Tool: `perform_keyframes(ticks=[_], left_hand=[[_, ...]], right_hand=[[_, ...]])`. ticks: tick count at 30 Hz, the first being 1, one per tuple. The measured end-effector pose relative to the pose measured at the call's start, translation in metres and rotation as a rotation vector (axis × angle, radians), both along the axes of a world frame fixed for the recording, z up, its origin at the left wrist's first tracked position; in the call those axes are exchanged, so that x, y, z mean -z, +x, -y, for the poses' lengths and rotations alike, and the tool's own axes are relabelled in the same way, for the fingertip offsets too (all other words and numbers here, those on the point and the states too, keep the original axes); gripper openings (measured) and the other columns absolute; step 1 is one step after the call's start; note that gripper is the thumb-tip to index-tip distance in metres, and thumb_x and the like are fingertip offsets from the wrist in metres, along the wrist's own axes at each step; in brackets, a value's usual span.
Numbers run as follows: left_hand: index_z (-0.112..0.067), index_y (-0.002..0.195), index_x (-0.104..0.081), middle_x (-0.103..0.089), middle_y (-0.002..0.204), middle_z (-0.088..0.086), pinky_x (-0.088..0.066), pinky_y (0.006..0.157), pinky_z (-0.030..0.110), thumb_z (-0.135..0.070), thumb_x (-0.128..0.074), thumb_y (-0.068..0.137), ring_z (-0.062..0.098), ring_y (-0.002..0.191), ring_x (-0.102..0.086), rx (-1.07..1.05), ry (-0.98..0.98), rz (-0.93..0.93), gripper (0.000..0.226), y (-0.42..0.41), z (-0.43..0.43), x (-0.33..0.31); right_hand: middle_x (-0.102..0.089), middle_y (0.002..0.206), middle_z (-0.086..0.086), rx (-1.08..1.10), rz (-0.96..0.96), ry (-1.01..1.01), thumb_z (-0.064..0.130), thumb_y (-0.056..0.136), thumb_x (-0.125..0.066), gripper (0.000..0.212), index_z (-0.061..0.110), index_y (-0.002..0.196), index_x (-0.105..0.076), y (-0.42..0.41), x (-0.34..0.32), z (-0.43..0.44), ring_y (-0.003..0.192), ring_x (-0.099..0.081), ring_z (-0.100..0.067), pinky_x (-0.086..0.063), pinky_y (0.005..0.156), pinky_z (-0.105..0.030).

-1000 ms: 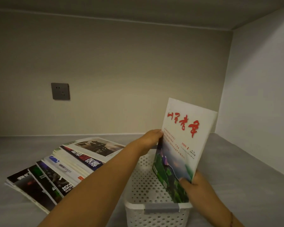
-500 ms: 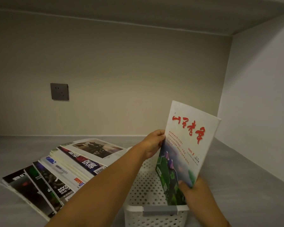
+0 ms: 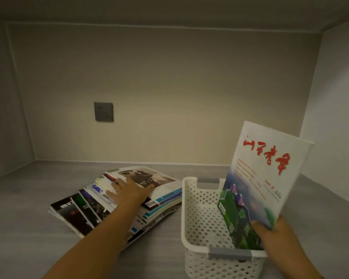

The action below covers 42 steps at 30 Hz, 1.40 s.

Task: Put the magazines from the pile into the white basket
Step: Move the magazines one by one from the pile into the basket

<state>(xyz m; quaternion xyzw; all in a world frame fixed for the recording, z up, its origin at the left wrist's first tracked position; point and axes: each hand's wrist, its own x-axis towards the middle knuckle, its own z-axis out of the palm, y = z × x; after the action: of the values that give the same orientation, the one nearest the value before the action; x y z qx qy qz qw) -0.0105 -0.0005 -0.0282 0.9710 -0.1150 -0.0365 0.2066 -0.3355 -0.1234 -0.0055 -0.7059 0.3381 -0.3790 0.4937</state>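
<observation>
magazine (image 3: 264, 178) upright in white basket (image 3: 191, 218), top tilted right

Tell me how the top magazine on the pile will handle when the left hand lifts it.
The top magazine looks thin, so it will probably flop if lifted by one edge. Its cover seems glossy, so it may slide off the fanned pile easily. The left hand lies flat on it, with no grip yet.

The white perforated plastic basket (image 3: 199, 214) runs off the bottom edge. The upright white magazine with red title (image 3: 268, 168) hides the basket's right wall — its small print is unreadable. The fanned pile of magazines (image 3: 101, 206) lies partly under the left hand (image 3: 132, 193).
</observation>
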Motion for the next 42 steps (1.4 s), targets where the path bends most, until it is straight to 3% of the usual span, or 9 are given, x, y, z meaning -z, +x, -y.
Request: perform_keyframes(ticks=[6, 12, 19, 23, 26, 32, 35, 39, 42], left_hand=[[-0.003, 0.150, 0.003, -0.001, 0.159, 0.015, -0.010, 0.119, 0.045, -0.072, -0.058, 0.073, 0.033, 0.146, -0.004, -0.047, -0.174, -0.093, 0.120, 0.000, -0.032, 0.007], [-0.009, 0.132, -0.037, -0.057, 0.123, 0.016, -0.053, 0.087, 0.044, -0.034, -0.082, 0.068, 0.029, 0.103, -0.060, -0.043, -0.578, -0.387, 0.082, -0.009, -0.064, 0.006], [-0.002, 0.128, -0.048, -0.061, 0.111, 0.020, -0.047, 0.062, 0.036, -0.028, -0.075, 0.078, 0.026, 0.073, -0.055, -0.245, -0.930, -0.489, 0.062, 0.003, -0.056, -0.028], [-0.005, 0.114, -0.056, -0.060, 0.078, 0.011, -0.053, 0.065, 0.036, -0.029, -0.074, 0.078, 0.027, 0.066, -0.060, -0.270, -0.922, -0.385, 0.047, 0.005, -0.045, -0.021], [0.002, 0.114, -0.057, -0.066, 0.096, 0.021, -0.057, 0.079, 0.045, -0.021, -0.061, 0.088, 0.037, 0.085, -0.066, -0.190, -1.014, -0.398, 0.035, 0.015, -0.042, -0.017], [0.002, 0.093, -0.054, -0.064, 0.078, 0.018, -0.051, 0.035, 0.024, -0.005, -0.057, 0.091, 0.028, 0.055, -0.068, -0.074, -1.162, -0.677, 0.008, 0.013, -0.053, -0.019], [0.003, 0.106, -0.052, -0.063, 0.081, 0.017, -0.056, 0.042, 0.028, -0.008, -0.056, 0.093, 0.029, 0.063, -0.065, -0.036, -1.141, -0.588, 0.017, 0.011, -0.049, -0.022], [0.000, 0.115, -0.057, -0.064, 0.096, 0.017, -0.055, 0.083, 0.047, -0.016, -0.052, 0.095, 0.036, 0.090, -0.064, -0.087, -1.078, -0.177, 0.026, 0.000, -0.044, -0.029], [-0.007, 0.100, -0.059, -0.063, 0.085, 0.005, -0.050, 0.063, 0.029, -0.020, -0.045, 0.098, 0.026, 0.081, -0.063, 0.006, -1.136, 0.147, 0.019, -0.023, -0.046, -0.047]], right_hand=[[-0.053, 0.113, -0.007, -0.020, 0.007, -0.036, -0.003, 0.087, -0.049, 0.050, 0.012, 0.134, -0.041, -0.002, -0.002, -0.004, 0.094, -0.049, -0.023, -0.042, 0.067, -0.025], [-0.053, 0.127, -0.013, -0.026, 0.012, -0.035, -0.005, 0.086, -0.049, 0.052, 0.010, 0.135, -0.041, -0.004, -0.007, -0.008, 0.102, -0.049, -0.024, -0.039, 0.085, -0.034], [-0.054, 0.123, -0.017, 0.000, -0.002, -0.024, -0.005, 0.086, -0.049, 0.049, 0.009, 0.132, -0.042, -0.002, -0.008, -0.008, 0.097, -0.050, -0.027, -0.040, 0.082, -0.035], [-0.055, 0.112, -0.017, 0.006, -0.031, -0.029, -0.005, 0.086, -0.048, 0.048, 0.005, 0.132, -0.042, -0.003, -0.008, -0.006, 0.079, -0.050, -0.025, -0.039, 0.063, -0.027], [-0.055, 0.105, -0.017, 0.009, -0.057, -0.034, -0.003, 0.087, -0.048, 0.044, 0.003, 0.131, -0.043, -0.003, -0.005, -0.005, 0.065, -0.044, -0.014, -0.035, 0.054, -0.024], [-0.053, 0.122, -0.021, 0.011, -0.050, -0.038, -0.002, 0.088, -0.048, 0.048, 0.006, 0.134, -0.039, -0.002, -0.003, -0.004, 0.095, -0.050, -0.028, -0.039, 0.066, -0.028], [-0.054, 0.117, -0.018, 0.003, -0.052, -0.037, -0.002, 0.088, -0.047, 0.047, 0.007, 0.134, -0.039, -0.002, -0.003, -0.003, 0.094, -0.049, -0.028, -0.038, 0.061, -0.024], [-0.053, 0.110, -0.013, 0.000, -0.049, -0.038, -0.001, 0.089, -0.047, 0.046, 0.007, 0.133, -0.040, -0.002, -0.003, -0.003, 0.088, -0.050, -0.026, -0.037, 0.058, -0.023], [-0.053, 0.108, -0.015, 0.003, -0.054, -0.057, -0.001, 0.088, -0.048, 0.046, 0.007, 0.133, -0.039, -0.002, -0.002, -0.002, 0.079, -0.051, -0.024, -0.037, 0.054, -0.024]])
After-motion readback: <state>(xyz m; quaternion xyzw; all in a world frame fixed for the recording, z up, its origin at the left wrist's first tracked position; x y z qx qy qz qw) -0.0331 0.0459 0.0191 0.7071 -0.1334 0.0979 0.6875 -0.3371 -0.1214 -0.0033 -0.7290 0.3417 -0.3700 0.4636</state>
